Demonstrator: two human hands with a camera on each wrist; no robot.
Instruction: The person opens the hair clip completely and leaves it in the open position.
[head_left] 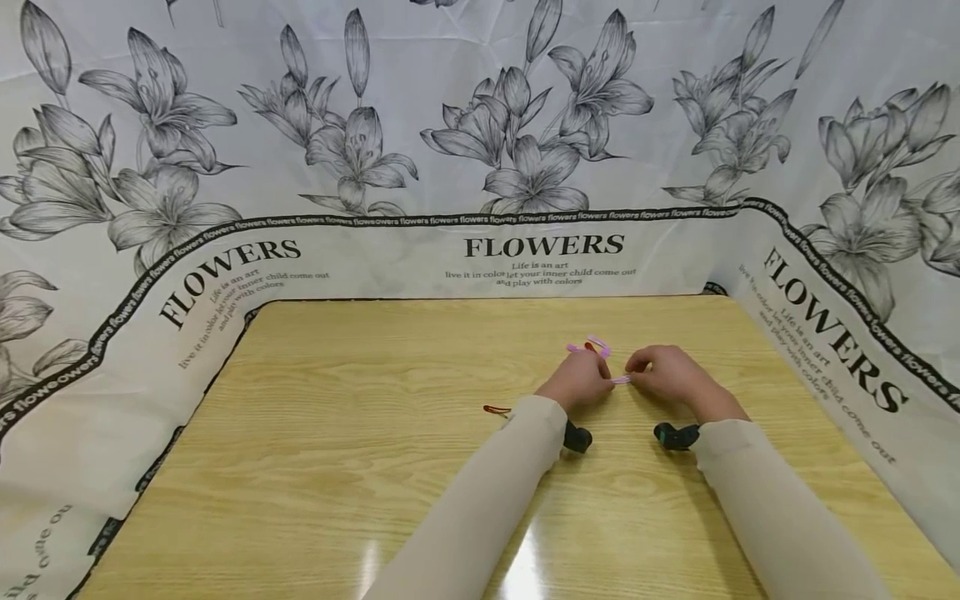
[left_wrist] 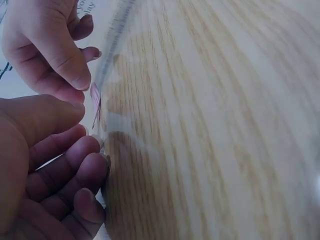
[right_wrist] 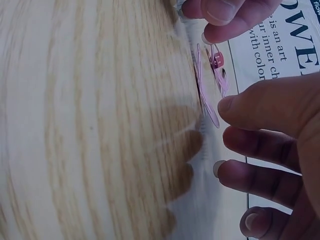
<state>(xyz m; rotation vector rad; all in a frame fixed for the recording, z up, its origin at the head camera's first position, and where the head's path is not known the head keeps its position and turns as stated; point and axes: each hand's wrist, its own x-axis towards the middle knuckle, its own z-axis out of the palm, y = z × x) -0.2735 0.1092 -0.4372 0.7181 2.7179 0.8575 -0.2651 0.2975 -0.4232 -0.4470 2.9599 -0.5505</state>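
A slim pink hair clip (head_left: 621,380) lies on the table between my two hands, and in the right wrist view the same pink clip (right_wrist: 202,90) shows long and narrow. My left hand (head_left: 581,381) is at its left end, thumb and loosely bent fingers apart in the left wrist view. At the other end is my right hand (head_left: 670,372), its thumb close beside the clip and its fingers spread loosely. I cannot tell whether any fingertip touches it. Just behind the left hand lie more pink clips (head_left: 597,343) with a red piece (right_wrist: 218,60) among them.
A red clip (head_left: 497,409) lies on the wooden table (head_left: 360,375), left of the left wrist. Dark wrist devices sit at the left cuff (head_left: 577,437) and the right cuff (head_left: 677,436). A flower-print cloth (head_left: 375,258) rises along the table's back and sides.
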